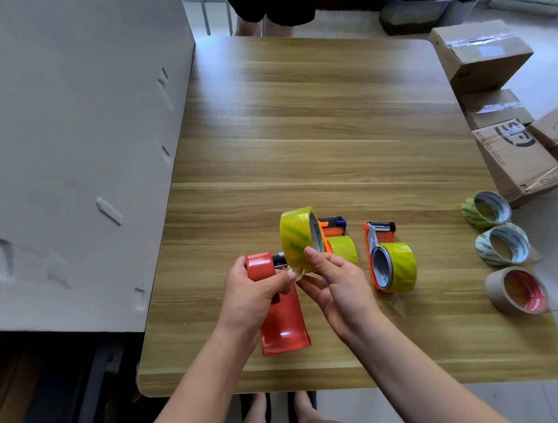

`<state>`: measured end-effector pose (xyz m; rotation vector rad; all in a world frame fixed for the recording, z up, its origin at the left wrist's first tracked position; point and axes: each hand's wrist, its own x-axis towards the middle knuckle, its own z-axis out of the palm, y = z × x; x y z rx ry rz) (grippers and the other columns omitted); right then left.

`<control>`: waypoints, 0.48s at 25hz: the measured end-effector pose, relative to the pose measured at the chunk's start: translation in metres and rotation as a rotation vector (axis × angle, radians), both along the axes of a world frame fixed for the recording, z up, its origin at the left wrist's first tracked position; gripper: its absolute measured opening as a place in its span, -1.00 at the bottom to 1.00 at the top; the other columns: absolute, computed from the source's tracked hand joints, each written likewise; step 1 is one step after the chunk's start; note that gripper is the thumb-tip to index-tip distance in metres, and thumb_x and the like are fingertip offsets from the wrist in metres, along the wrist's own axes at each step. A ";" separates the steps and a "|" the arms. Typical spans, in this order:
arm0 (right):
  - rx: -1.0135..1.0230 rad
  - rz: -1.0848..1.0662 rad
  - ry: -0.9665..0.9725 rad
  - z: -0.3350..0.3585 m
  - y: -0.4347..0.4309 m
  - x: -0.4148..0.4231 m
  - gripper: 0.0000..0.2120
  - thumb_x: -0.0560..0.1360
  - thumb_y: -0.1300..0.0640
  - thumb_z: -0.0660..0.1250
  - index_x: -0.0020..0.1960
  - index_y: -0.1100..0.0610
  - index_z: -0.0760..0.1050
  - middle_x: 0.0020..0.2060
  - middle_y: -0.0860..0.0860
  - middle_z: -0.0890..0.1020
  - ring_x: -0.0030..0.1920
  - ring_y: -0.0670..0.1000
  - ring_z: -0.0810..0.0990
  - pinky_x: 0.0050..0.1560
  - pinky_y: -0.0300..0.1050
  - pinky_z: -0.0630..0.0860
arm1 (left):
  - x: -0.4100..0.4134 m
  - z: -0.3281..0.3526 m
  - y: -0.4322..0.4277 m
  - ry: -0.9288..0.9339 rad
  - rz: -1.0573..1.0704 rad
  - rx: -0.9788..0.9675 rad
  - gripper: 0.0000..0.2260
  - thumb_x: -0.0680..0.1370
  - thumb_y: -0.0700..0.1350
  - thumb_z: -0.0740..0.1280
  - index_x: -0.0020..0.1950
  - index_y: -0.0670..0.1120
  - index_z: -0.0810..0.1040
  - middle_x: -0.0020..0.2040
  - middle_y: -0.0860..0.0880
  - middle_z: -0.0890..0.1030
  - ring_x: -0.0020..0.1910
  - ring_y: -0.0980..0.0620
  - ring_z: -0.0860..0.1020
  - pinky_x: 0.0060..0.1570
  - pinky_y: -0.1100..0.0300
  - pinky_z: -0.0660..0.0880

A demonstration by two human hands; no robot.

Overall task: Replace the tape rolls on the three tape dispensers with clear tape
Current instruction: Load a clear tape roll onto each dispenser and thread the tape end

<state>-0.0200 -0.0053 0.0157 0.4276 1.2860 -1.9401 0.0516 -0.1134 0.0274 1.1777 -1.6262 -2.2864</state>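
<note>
While the middle dispenser (333, 236) and right dispenser (380, 255) already carry clear tape, the left hand (258, 289) grips the red dispenser (282, 324) as the right hand (336, 281) pinches its clear roll (298, 240), seemingly the last.

Our left hand (255, 293) grips the red dispenser (282, 324); our right hand (338, 284) holds a yellow-tinted tape roll (298, 240) just beside its top. Three loose rolls (501, 244) lie well to its right.

Dispenser (282, 317) at table (296, 123) front | two dispensers (371, 246) right of, behind it | three rolls (485, 251) along right edge
</note>
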 end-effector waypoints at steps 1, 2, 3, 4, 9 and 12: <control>0.001 -0.008 0.001 0.001 -0.001 0.000 -0.75 0.30 0.17 0.42 -0.09 0.31 0.55 -0.17 0.19 0.66 -0.21 0.12 0.66 -0.20 -0.12 0.63 | 0.000 0.001 0.001 0.002 0.013 0.014 -0.67 0.34 -0.37 0.46 0.06 -0.28 0.47 -0.34 -0.04 0.57 -0.47 0.16 0.53 -0.43 0.32 0.50; -0.003 -0.012 -0.001 0.001 -0.001 0.000 -0.74 0.30 0.17 0.42 -0.08 0.30 0.55 -0.17 0.19 0.65 -0.21 0.11 0.65 -0.20 -0.12 0.63 | -0.001 0.001 0.001 0.005 0.021 0.023 -0.67 0.34 -0.37 0.45 0.06 -0.28 0.47 -0.35 -0.05 0.57 -0.47 0.16 0.53 -0.43 0.32 0.50; -0.006 -0.011 -0.005 0.001 -0.002 0.001 -0.73 0.30 0.17 0.42 -0.07 0.30 0.55 -0.16 0.19 0.65 -0.21 0.11 0.65 -0.20 -0.12 0.63 | -0.001 0.002 0.000 0.005 0.022 0.026 -0.67 0.34 -0.37 0.45 0.05 -0.27 0.47 -0.34 -0.05 0.57 -0.47 0.16 0.53 -0.43 0.31 0.50; -0.009 -0.010 -0.011 0.002 -0.002 0.002 -0.72 0.30 0.17 0.42 -0.06 0.30 0.55 -0.17 0.19 0.65 -0.21 0.11 0.65 -0.20 -0.12 0.63 | -0.001 0.002 0.000 0.004 0.017 0.023 -0.69 0.35 -0.36 0.45 0.04 -0.26 0.47 -0.33 -0.05 0.57 -0.45 0.14 0.53 -0.41 0.30 0.50; -0.065 -0.086 -0.091 -0.002 -0.006 0.000 -0.66 0.35 0.15 0.40 0.06 0.32 0.51 -0.16 0.22 0.63 -0.20 0.17 0.65 -0.16 -0.02 0.65 | 0.001 0.001 0.003 -0.018 -0.002 0.017 -0.68 0.33 -0.34 0.48 0.02 -0.22 0.48 -0.33 -0.03 0.58 -0.43 0.13 0.53 -0.39 0.31 0.50; -0.056 -0.044 -0.062 0.003 -0.007 -0.008 -0.68 0.36 0.12 0.38 0.03 0.29 0.51 -0.23 0.18 0.65 -0.26 0.11 0.65 -0.24 -0.09 0.65 | -0.003 -0.001 -0.002 -0.047 -0.029 0.019 -0.67 0.33 -0.27 0.50 0.01 -0.21 0.48 -0.28 -0.06 0.61 -0.43 0.13 0.55 -0.34 0.27 0.52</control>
